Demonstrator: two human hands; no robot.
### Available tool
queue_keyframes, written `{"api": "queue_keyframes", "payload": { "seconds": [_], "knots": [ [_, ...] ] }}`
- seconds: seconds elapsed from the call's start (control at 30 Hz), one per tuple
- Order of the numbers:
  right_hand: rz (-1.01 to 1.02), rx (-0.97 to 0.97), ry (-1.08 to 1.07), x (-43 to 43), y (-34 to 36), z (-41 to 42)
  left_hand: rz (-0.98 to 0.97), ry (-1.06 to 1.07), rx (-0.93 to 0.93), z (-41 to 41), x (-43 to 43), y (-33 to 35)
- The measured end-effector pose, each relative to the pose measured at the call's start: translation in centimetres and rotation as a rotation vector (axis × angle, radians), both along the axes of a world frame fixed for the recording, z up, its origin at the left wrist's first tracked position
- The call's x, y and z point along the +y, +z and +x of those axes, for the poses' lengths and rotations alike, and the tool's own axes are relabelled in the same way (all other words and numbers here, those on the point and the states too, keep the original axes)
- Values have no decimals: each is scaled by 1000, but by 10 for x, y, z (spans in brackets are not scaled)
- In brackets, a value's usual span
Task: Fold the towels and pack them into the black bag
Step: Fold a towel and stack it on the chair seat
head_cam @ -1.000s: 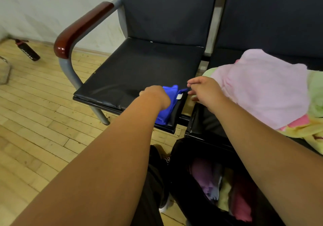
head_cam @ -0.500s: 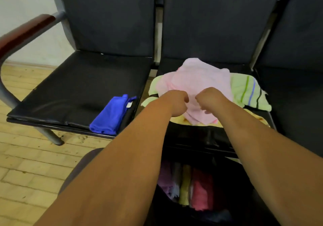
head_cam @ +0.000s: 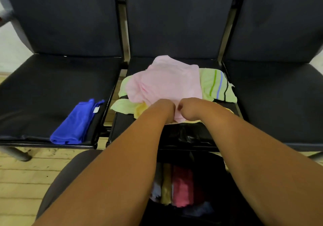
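A pale pink towel [head_cam: 167,82] lies crumpled on top of a pile on the middle seat. My left hand [head_cam: 165,107] and my right hand [head_cam: 189,107] sit side by side at its near edge, fingers curled down into the pink cloth. Under it lie a green striped towel [head_cam: 216,86] and a yellow towel [head_cam: 140,109]. A folded blue towel [head_cam: 76,122] rests on the left seat near its front right corner. The black bag [head_cam: 215,176] stands open below my arms, with several rolled towels [head_cam: 181,185] inside.
Three dark padded seats [head_cam: 52,86] stand in a row with metal frames between them. My dark-trousered knee [head_cam: 70,175] is at the lower left over a wooden plank floor [head_cam: 19,178]. The right seat [head_cam: 279,100] carries nothing.
My hands left the blue towel on the left seat and went right to the pink towel. Both now grip its near edge, slightly lower than half a second ago.
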State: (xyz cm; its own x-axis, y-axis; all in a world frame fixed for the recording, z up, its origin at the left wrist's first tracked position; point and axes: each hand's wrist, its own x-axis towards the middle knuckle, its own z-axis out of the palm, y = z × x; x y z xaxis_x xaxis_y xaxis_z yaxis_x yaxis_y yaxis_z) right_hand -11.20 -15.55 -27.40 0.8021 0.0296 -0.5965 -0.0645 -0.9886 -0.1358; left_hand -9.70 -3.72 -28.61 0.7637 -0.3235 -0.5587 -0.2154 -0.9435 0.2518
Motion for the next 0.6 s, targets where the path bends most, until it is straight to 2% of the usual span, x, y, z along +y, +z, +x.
{"api": "queue_keyframes", "payload": {
  "seconds": [0.1,0.23,0.33,0.43,0.6],
  "knots": [
    [63,-30,14,-6,-4,0,-144,85,-77,7,5,4],
    [209,-201,-119,-9,-6,6,-514,249,-155,12,19,16],
    [330,-402,-215,-13,5,9,-584,333,-211,13,28,23],
    [432,-431,-236,-14,17,5,-669,424,-310,12,34,29],
    [595,-488,-329,-10,38,-4,-973,571,-225,4,38,49]
  ]
}}
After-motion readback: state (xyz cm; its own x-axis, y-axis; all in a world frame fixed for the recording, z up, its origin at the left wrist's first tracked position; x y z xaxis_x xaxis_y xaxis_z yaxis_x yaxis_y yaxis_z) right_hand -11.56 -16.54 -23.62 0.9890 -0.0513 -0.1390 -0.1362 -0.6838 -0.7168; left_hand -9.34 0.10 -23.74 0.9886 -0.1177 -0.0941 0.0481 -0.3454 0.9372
